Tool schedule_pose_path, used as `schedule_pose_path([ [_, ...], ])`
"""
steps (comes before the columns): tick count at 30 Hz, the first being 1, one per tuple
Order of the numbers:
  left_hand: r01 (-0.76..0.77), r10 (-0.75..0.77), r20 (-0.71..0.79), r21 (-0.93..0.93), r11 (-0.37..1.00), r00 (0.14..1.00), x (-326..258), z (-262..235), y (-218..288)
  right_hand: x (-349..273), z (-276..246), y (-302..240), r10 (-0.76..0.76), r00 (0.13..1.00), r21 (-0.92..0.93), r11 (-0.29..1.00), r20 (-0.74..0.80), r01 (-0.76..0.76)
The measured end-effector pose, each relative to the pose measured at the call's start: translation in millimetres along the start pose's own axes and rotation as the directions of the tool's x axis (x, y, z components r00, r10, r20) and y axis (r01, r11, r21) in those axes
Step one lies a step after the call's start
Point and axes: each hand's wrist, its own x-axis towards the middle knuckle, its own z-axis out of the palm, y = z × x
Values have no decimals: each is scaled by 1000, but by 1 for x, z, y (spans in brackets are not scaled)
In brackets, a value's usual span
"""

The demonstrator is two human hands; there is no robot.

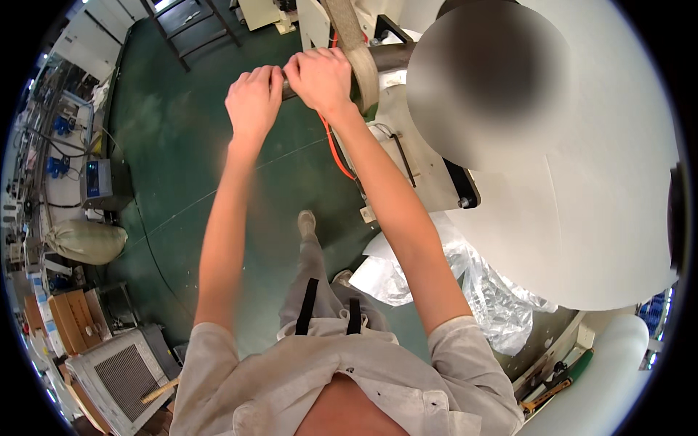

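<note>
My left hand [254, 102] and my right hand [321, 81] are side by side, both wrapped round the end of a dark metal bar [392, 56]. A wide beige lifting strap [367, 80] loops round the bar just right of my right hand. Beyond the strap, the bar runs right toward a large white roll [538, 232]. At the bar's right end is a pale round shape with a dark centre, too blurred to make out.
Under the bar stands a pale machine frame [407, 145] with an orange cable [337, 156]. Crumpled clear plastic film [498, 309] hangs below the roll. At the left are a sack [87, 242], a control box [104, 182] and a grilled grey unit [127, 378]. A cable crosses the green floor.
</note>
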Motion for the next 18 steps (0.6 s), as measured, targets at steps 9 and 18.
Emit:
schedule_pose_path([
  [9,282,-512,-207,-638,717,833,-20,23,-11,-3,7,-3,-9,998,37,999,-63,11],
  [18,317,-832,-207,-855,409,515,-8,35,8,1,5,1,-34,999,64,997,-27,35],
])
